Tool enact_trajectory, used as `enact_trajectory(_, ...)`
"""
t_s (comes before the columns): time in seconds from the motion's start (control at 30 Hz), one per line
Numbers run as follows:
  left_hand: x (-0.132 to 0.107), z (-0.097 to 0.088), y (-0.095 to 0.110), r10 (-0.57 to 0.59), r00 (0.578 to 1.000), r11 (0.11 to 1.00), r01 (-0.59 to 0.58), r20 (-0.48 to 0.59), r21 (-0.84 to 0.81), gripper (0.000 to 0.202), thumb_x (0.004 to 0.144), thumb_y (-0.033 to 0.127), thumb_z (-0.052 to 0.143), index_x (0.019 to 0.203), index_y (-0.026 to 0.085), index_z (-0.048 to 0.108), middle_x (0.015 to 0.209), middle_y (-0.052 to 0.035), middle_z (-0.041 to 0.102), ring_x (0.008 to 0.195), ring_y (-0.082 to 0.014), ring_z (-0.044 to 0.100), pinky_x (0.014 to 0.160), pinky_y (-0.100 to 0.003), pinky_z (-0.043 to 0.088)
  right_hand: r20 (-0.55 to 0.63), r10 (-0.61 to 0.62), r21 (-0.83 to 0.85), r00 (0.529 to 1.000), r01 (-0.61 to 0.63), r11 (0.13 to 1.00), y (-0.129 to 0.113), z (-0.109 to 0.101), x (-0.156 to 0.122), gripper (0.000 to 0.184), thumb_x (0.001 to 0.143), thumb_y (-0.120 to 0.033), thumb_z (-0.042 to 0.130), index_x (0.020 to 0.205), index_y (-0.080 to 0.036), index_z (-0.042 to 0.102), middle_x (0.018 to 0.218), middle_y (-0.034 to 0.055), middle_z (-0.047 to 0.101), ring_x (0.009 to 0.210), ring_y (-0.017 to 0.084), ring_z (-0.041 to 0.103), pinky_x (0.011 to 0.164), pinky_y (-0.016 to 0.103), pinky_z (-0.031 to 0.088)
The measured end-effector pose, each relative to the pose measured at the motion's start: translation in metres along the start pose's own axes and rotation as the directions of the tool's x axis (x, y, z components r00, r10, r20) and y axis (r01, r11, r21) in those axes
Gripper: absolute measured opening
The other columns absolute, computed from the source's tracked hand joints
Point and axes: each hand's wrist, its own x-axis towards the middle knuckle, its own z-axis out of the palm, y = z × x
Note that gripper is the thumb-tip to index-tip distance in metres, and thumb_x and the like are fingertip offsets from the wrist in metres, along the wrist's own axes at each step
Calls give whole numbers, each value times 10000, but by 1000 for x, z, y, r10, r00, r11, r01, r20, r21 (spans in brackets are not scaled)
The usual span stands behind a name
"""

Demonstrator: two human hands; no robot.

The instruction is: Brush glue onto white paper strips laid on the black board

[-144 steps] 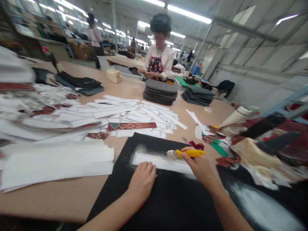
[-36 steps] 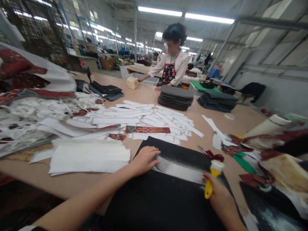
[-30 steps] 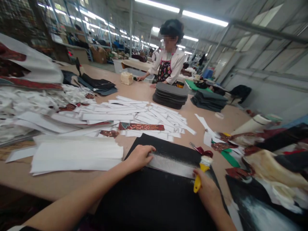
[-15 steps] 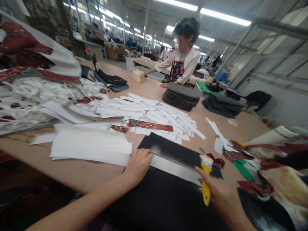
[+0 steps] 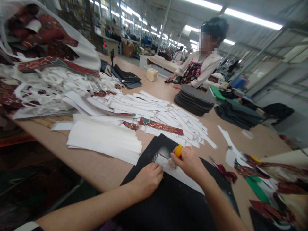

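Observation:
A white strip (image 5: 186, 179) lies slantwise on a black sheet (image 5: 178, 211) in front of me. My left hand (image 5: 149, 180) is closed at the strip's left end, fingers curled together against its edge. In my right hand (image 5: 191, 162) is a paintbrush (image 5: 178, 151) with a yellow handle, gripped so that its pale bristles point down and rest on the strip near that end. Whitish wet-looking smears show on the black sheet just beyond the strip.
A stack of white sheets (image 5: 103, 139) lies left of the black sheet, with many loose white strips (image 5: 134, 107) beyond. Dark red-handled scissors (image 5: 225, 173) lie at right. Dark oval pieces (image 5: 193, 99) are stacked farther back, near a person (image 5: 204, 69) across the table.
My right hand has moved left along the strip and turned the brush from bristles up to bristles down on it. My left hand remains at the strip's left end. The view has shifted left.

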Motion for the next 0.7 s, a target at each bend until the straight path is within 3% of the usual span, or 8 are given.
enact_trajectory(0.1, 1, -3, 1, -14, 1000, 1000, 14, 0, 3, 175, 871, 160, 412, 844, 111, 577, 828, -83, 580, 811, -201, 544, 687, -341, 504, 13, -65, 40, 998, 64, 997, -6, -5, -5, 202, 853, -333, 463, 834, -199, 613, 717, 2, 615, 744, 159, 549, 793, 328, 377)
enact_trajectory(0.2, 1, -5, 1, 0, 1000, 1000, 0, 4, -4, 183, 876, 151, 398, 864, 115, 577, 824, -81, 583, 830, -199, 549, 712, -344, 507, 32, -57, 77, 998, 54, 996, 5, -5, -23, 183, 846, -348, 482, 846, -219, 612, 784, -4, 636, 806, 160, 557, 812, 319, 376)
enact_trajectory(0.33, 0, -4, -1, 12, 1000, 1000, -12, -1, 1, 188, 876, 138, 396, 867, 117, 582, 831, -85, 593, 867, -202, 554, 747, -350, 506, 42, 117, 64, 992, -120, 991, 59, -16, -79, 233, 857, -380, 439, 837, -220, 609, 773, -5, 638, 766, 155, 568, 780, 308, 400)
enact_trajectory(0.47, -1, -3, -2, 38, 999, 999, -38, -20, 23, 188, 869, 130, 408, 855, 127, 595, 862, -84, 607, 879, -203, 561, 754, -342, 504, 15, 365, -160, 931, -358, 920, 110, -38, -143, 264, 818, -387, 443, 756, -202, 622, 633, 14, 604, 674, 184, 573, 706, 328, 416)
enact_trajectory(0.53, -1, -5, -2, 49, 998, 998, -47, -51, 29, 202, 872, 136, 402, 850, 133, 603, 868, -82, 615, 858, -199, 567, 742, -335, 503, -60, 412, -188, 909, -415, 890, 113, -43, -159, 271, 814, -388, 444, 770, -197, 632, 656, 29, 616, 693, 196, 579, 723, 341, 415)
enact_trajectory(0.6, -1, -7, -3, 60, 994, 998, -59, -94, 16, 221, 879, 155, 391, 854, 142, 610, 872, -80, 621, 833, -195, 573, 730, -330, 502, -107, 409, -56, 906, -416, 908, 106, -41, -161, 284, 834, -393, 421, 857, -200, 629, 767, 37, 644, 769, 191, 587, 755, 326, 420)
enact_trajectory(0.7, 1, -7, -5, 62, 989, 998, -63, -137, -9, 234, 883, 177, 383, 877, 151, 615, 879, -79, 628, 825, -193, 578, 732, -326, 500, -66, 399, 131, 915, -388, 912, 100, -33, -158, 279, 843, -391, 410, 908, -208, 611, 820, 21, 650, 793, 167, 594, 738, 282, 439)
